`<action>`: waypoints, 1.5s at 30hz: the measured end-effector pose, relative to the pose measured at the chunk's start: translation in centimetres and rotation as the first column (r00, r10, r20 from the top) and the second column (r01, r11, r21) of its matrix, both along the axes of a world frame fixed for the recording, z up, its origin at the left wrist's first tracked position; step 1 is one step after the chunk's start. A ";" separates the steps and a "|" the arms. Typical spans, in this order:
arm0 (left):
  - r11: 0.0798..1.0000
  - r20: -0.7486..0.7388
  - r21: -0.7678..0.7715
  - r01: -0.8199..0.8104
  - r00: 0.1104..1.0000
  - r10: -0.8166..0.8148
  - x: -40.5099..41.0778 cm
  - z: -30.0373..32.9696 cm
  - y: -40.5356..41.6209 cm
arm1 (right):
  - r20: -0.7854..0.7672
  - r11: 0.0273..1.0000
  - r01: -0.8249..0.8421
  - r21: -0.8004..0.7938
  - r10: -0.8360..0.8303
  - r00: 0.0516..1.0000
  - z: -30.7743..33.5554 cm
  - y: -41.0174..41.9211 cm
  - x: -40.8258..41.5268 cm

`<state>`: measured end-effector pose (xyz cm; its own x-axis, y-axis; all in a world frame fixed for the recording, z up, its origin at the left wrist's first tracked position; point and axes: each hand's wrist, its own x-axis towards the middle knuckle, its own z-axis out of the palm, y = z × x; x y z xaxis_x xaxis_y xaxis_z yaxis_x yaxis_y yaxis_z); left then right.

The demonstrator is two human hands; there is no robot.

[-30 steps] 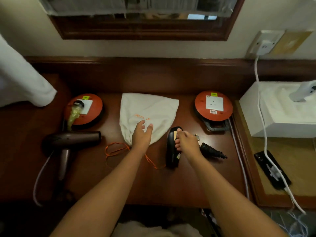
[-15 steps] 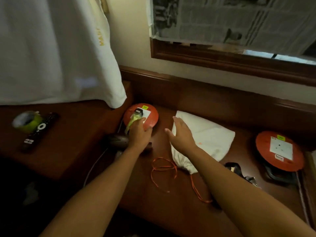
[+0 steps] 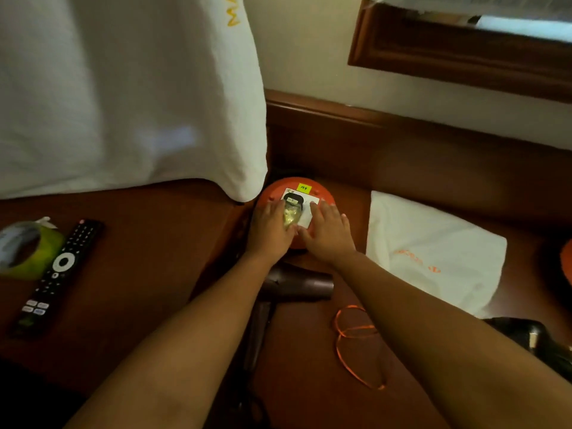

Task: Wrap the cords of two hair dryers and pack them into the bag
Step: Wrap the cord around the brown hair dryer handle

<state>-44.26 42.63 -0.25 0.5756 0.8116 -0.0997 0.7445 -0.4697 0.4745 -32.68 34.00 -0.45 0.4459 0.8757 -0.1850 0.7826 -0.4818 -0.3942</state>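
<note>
A brown hair dryer lies on the dark wooden desk, its handle pointing toward me. Its plug, wrapped in yellowish plastic, sits in the socket of an orange cord reel. My left hand closes around the plug from the left. My right hand lies flat on the reel's white socket plate, fingers apart. The white drawstring bag lies to the right, its orange string looped on the desk. The black hair dryer shows partly at the right edge, behind my right forearm.
A white cloth hangs over the desk's left side, down to the reel. A black remote and a tape roll lie at the left. A second orange reel peeks in at the right edge. A wood-framed mirror hangs above.
My view has swung left. My right hand left the black hair dryer and moved onto the left reel; my left hand left the bag and went to the plug.
</note>
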 end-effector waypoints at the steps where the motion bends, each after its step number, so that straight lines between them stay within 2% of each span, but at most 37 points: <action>1: 1.000 0.002 -0.023 -0.004 1.000 0.004 0.3 -0.5 0.4 | -0.011 1.000 0.005 -0.010 -0.005 1.000 -0.6 0.4 0.0; 11: 0.998 0.023 -0.069 0.006 1.000 -0.004 2.5 -2.5 2.8 | -0.045 0.997 0.049 0.066 -0.046 0.998 -3.4 1.6 0.0; 19: 0.995 0.002 -0.099 0.002 1.000 -0.002 3.5 -2.7 3.4 | 0.022 0.999 0.040 -0.003 -0.040 0.999 -3.1 2.3 0.0; 31: 0.994 0.063 -0.107 -0.020 0.998 0.027 4.0 -2.1 3.5 | 0.068 0.999 0.034 -0.039 -0.031 0.997 -2.1 2.8 0.4; 35: 0.993 0.141 -0.111 -0.038 0.989 0.053 4.1 -1.4 3.1 | 0.051 0.999 0.036 -0.028 -0.035 0.998 -2.3 2.6 0.5; 41: 0.975 0.210 -0.207 -0.078 0.970 0.123 2.9 -0.7 3.0 | -0.108 0.996 0.089 -0.017 -0.090 0.990 -2.2 2.8 0.3; 43: 0.968 0.252 -0.235 -0.089 0.956 0.149 2.6 -0.3 2.7 | -0.206 0.988 0.150 -0.022 -0.151 0.967 -2.1 3.0 0.3; 45: 0.949 0.299 -0.297 -0.107 0.933 0.199 2.3 0.0 2.3 | -0.312 0.967 0.249 0.049 -0.222 0.924 -1.6 2.9 0.1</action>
<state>-41.94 44.95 -0.23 0.4844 0.8603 -0.1592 0.5825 -0.1814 0.7923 -32.62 36.94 -2.10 0.5759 0.7709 -0.2721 0.4882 -0.5913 -0.6419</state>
